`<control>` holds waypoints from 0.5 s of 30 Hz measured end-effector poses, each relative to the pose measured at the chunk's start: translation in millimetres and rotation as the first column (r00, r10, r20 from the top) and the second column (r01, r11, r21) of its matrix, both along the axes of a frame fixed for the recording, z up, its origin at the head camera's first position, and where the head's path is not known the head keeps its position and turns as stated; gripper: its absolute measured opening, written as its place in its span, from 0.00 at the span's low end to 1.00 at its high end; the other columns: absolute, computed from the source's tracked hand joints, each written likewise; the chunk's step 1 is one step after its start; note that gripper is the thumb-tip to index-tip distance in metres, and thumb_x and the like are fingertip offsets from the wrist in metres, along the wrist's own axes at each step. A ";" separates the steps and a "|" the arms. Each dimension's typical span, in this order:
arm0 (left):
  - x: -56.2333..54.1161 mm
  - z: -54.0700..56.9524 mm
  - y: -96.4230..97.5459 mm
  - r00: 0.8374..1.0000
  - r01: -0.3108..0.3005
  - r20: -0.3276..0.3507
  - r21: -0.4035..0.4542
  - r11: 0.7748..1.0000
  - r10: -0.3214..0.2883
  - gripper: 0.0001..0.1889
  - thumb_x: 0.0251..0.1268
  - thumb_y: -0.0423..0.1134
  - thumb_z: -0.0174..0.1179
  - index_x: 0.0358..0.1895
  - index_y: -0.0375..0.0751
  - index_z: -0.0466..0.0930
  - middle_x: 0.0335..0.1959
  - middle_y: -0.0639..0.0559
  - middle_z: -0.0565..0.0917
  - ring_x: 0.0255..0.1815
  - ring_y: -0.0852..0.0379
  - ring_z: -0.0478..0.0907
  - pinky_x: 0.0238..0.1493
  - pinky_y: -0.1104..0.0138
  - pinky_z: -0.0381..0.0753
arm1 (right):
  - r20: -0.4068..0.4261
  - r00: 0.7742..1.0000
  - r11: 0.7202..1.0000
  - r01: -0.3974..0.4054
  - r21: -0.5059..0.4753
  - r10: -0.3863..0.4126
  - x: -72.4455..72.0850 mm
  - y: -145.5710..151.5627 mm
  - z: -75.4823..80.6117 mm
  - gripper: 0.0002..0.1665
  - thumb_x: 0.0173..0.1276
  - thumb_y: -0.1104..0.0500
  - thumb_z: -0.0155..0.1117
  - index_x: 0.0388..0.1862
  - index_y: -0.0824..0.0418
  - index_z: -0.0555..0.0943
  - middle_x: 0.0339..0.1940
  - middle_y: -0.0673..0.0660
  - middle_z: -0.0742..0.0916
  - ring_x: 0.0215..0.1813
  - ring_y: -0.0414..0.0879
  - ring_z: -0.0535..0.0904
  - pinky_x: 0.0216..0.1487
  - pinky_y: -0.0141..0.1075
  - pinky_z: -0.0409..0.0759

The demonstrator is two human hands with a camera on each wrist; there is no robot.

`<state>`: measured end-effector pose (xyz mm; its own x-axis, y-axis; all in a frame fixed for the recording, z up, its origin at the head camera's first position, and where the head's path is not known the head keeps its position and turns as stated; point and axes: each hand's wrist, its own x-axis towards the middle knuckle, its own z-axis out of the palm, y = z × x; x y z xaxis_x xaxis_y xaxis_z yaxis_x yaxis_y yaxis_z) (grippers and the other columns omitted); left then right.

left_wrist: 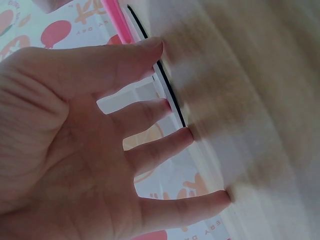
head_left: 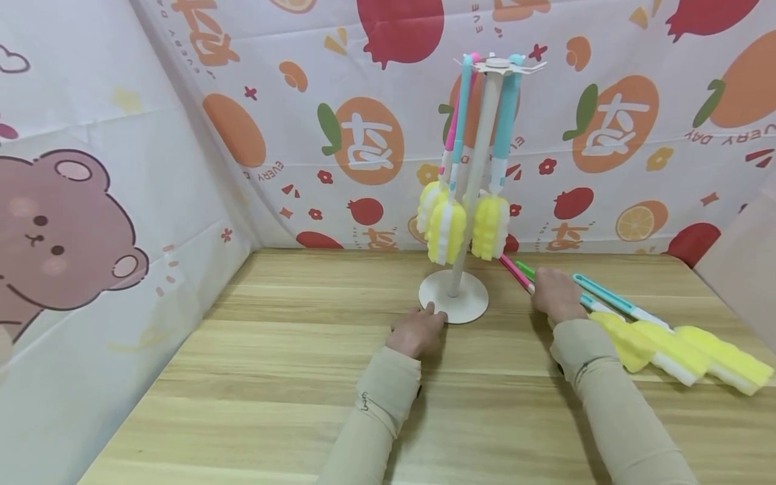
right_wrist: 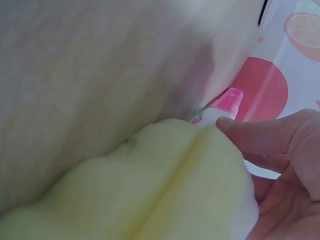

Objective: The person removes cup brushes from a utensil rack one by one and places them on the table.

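Note:
A white rack (head_left: 453, 306) with a round base and a hooked top stands upright. Sponge brushes with pink and blue handles hang from it, among them a blue-handled one (head_left: 502, 135). My left hand (head_left: 417, 331) is at the near left edge of the base, its spread fingertips touching the base edge and the tabletop. On the right, my right hand (head_left: 556, 295) pinches a pink-handled sponge brush (head_left: 515, 273) near its neck. In the right wrist view, the yellow sponge (right_wrist: 165, 185) of this brush covers part of the fingers, with the thumb at the neck.
Other sponge brushes lie beside the right hand, including a blue-handled one (head_left: 612, 296) and a green-handled one (head_left: 526, 271), partly hidden. They rest on a wooden table (head_left: 273, 377). A printed cloth (head_left: 267, 87) hangs behind, with more cloth at the left side.

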<state>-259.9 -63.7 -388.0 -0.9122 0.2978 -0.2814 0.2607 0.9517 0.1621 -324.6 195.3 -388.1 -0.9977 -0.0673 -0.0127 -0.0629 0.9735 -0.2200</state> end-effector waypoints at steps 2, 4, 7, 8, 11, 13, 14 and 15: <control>-0.2 0.2 0.7 1.000 -0.003 0.003 0.000 1.000 0.003 0.25 0.69 0.33 0.62 0.68 0.49 0.76 0.76 0.46 0.66 0.72 0.43 0.66 0.55 0.33 0.74 | 0.009 1.000 1.000 -0.014 -0.001 0.014 -0.2 1.4 1.3 0.02 0.62 0.72 0.60 0.32 0.71 0.75 0.29 0.65 0.80 0.30 0.58 0.77 0.26 0.47 0.78; -0.9 0.4 1.6 1.000 0.001 0.002 -0.001 1.000 -0.001 0.26 0.68 0.33 0.62 0.69 0.49 0.75 0.77 0.46 0.65 0.73 0.43 0.65 0.55 0.32 0.73 | 0.011 1.000 1.000 -0.026 0.006 0.025 -0.2 2.8 3.2 0.02 0.63 0.72 0.60 0.32 0.71 0.75 0.28 0.65 0.80 0.30 0.57 0.76 0.25 0.46 0.77; -2.4 0.8 2.8 1.000 0.009 -0.004 -0.004 1.000 -0.009 0.26 0.68 0.33 0.62 0.69 0.49 0.75 0.77 0.46 0.65 0.72 0.43 0.66 0.54 0.34 0.74 | 0.007 0.999 0.999 -0.036 0.024 0.036 -0.5 5.7 5.7 0.02 0.65 0.72 0.59 0.32 0.71 0.74 0.28 0.65 0.79 0.30 0.57 0.75 0.25 0.47 0.76; -2.8 0.8 3.0 1.000 0.011 -0.005 -0.005 1.000 -0.011 0.25 0.69 0.33 0.61 0.69 0.49 0.75 0.77 0.46 0.65 0.72 0.43 0.66 0.54 0.34 0.75 | 0.006 0.999 0.999 -0.035 0.028 0.034 -0.5 6.2 6.2 0.03 0.65 0.72 0.59 0.33 0.71 0.74 0.28 0.65 0.79 0.30 0.57 0.75 0.25 0.47 0.76; -2.9 0.9 2.7 1.000 0.010 -0.006 -0.012 1.000 -0.010 0.25 0.69 0.33 0.61 0.68 0.49 0.75 0.76 0.46 0.66 0.70 0.44 0.67 0.52 0.36 0.76 | 0.014 0.999 0.999 -0.031 0.036 0.030 -0.8 7.2 7.4 0.04 0.66 0.70 0.60 0.34 0.71 0.75 0.29 0.65 0.80 0.30 0.57 0.75 0.26 0.48 0.78; -2.4 0.5 1.8 1.000 0.007 -0.001 -0.016 1.000 -0.007 0.24 0.69 0.34 0.61 0.68 0.49 0.75 0.76 0.47 0.66 0.70 0.44 0.68 0.52 0.36 0.77 | 0.026 0.999 0.999 -0.024 0.031 0.023 -0.4 7.3 7.8 0.06 0.67 0.67 0.61 0.35 0.71 0.75 0.30 0.65 0.80 0.30 0.57 0.76 0.27 0.48 0.78; -2.1 0.3 1.2 1.000 0.005 0.001 -0.015 1.000 -0.005 0.24 0.70 0.34 0.61 0.68 0.49 0.75 0.76 0.47 0.66 0.70 0.44 0.68 0.52 0.36 0.77 | 0.030 0.999 0.999 -0.020 0.028 0.019 0.0 7.8 8.3 0.07 0.67 0.66 0.62 0.35 0.71 0.76 0.29 0.65 0.80 0.31 0.57 0.76 0.28 0.48 0.78; -1.8 0.1 0.7 1.000 0.005 0.002 -0.014 1.000 -0.005 0.24 0.69 0.33 0.61 0.68 0.49 0.76 0.76 0.46 0.66 0.69 0.44 0.68 0.52 0.36 0.77 | 0.033 0.999 1.000 -0.015 0.025 0.014 0.3 8.2 8.7 0.08 0.67 0.65 0.63 0.34 0.71 0.76 0.29 0.65 0.79 0.31 0.57 0.75 0.28 0.48 0.78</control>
